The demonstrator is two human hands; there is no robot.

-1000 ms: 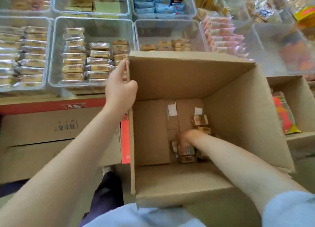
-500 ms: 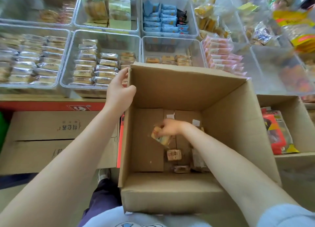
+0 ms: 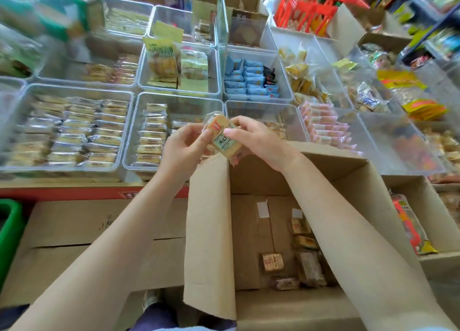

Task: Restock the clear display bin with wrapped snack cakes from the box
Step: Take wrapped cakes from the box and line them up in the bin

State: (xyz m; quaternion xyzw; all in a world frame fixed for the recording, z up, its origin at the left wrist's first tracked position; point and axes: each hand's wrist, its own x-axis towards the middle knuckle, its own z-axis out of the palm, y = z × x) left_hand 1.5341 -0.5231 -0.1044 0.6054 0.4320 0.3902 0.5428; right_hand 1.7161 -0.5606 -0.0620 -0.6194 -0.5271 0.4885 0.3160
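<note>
Both hands, left hand (image 3: pixel 185 146) and right hand (image 3: pixel 258 141), pinch one wrapped snack cake (image 3: pixel 225 136) above the cardboard box (image 3: pixel 209 231); about six cakes (image 3: pixel 272 262) remain inside.

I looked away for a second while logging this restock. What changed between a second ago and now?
The right hand came up out of the cardboard box with a wrapped snack cake. The left hand let go of the box's edge and now pinches the cake too, above the clear bin. A few cakes remain on the box floor; the bins' rows look unchanged.
</note>
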